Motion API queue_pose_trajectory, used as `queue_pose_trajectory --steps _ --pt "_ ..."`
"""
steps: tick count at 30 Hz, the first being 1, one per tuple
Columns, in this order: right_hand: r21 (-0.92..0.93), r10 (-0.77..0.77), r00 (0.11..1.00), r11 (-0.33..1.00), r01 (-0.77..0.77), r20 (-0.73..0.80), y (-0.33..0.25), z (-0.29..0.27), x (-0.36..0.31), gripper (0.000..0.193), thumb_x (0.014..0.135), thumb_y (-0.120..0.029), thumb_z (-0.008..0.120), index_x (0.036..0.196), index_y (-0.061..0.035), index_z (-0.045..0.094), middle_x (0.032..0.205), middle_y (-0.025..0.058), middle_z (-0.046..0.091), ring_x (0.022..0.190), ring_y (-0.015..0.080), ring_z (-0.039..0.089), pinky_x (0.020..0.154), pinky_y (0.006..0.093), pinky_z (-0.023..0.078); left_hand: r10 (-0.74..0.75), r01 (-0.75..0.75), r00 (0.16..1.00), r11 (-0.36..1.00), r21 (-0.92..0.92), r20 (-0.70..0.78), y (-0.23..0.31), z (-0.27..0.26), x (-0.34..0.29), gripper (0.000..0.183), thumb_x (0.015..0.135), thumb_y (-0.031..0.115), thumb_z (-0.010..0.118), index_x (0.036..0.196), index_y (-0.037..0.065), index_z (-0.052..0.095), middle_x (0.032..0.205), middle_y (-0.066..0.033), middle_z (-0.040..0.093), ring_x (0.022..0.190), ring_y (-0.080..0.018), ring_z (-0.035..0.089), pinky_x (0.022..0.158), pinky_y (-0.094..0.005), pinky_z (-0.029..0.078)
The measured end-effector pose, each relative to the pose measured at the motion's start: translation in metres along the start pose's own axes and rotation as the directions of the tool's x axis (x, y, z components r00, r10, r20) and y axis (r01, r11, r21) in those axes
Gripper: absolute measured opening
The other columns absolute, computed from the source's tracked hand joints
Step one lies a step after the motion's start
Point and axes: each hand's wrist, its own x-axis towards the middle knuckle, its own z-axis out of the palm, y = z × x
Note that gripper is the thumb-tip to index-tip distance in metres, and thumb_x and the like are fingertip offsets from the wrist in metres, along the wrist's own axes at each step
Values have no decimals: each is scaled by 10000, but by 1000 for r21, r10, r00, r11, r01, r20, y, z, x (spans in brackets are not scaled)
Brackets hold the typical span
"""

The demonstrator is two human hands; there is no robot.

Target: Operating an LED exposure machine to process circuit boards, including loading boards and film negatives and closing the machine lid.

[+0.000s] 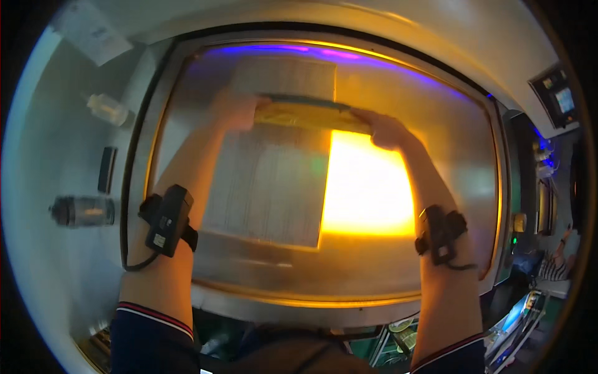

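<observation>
My left hand (pixel 240 112) and my right hand (pixel 381 127) grip opposite ends of a long yellowish bar with a dark upper edge (pixel 302 117). The bar lies crosswise over a large grey rectangular panel with faint lines (pixel 268 181), toward its far end. Motion blurs the bar and my left fingers, and I cannot tell whether the bar touches the panel. To the right of the panel, below my right hand, a rectangle glows bright yellow-white (pixel 367 187) in the metal-framed table surface (pixel 458 162).
Black devices are strapped to my left forearm (pixel 168 221) and right forearm (pixel 441 234). On the left ledge are a pale bottle (pixel 107 110), a black block (pixel 107 169) and a dark-capped clear container (pixel 84 210). At right are a control screen (pixel 556 96) and another person (pixel 554 265).
</observation>
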Motion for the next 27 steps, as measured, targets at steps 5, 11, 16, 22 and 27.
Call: queue_pose_trajectory --steps 5,11,16,22,27 --pt "-125 -30 960 992 -5 -279 80 -7 127 625 849 7 530 1428 -223 494 1417 105 539 1319 312 488 1091 399 406 53 -35 971 996 81 -233 -16 -29 125 656 791 -26 546 1391 238 535 1148 -150 690 1059 -309 658 910 -424 529" --pt "90 -4 989 996 17 -145 83 8 193 719 808 36 554 1457 -257 455 1410 92 548 1307 312 502 1067 407 438 -10 81 873 989 -126 487 -133 -89 218 543 844 -23 528 1369 115 536 1222 -213 644 1143 -329 624 977 -442 493" --pt "-168 -57 911 986 -13 -408 79 12 170 723 793 29 568 1451 -251 463 1466 76 492 1303 306 505 1096 405 417 15 -24 985 999 -47 -171 -35 -53 144 526 871 -2 557 1379 131 528 1225 -199 647 1145 -347 619 999 -456 481" --pt "-304 -167 900 952 41 -403 89 37 86 684 762 25 584 1399 -212 507 1419 56 528 1309 279 486 1079 416 427 -4 15 983 998 60 -184 17 -14 80 640 816 -40 588 1419 151 488 1293 -179 608 1203 -343 571 1045 -454 452" --pt "-188 -168 897 977 97 -410 32 68 -19 654 746 42 566 1373 -138 519 1400 111 529 1256 316 519 1021 427 459 4 14 986 995 103 -166 42 17 -20 660 743 55 683 1362 195 499 1221 -177 630 1119 -415 584 954 -488 491"
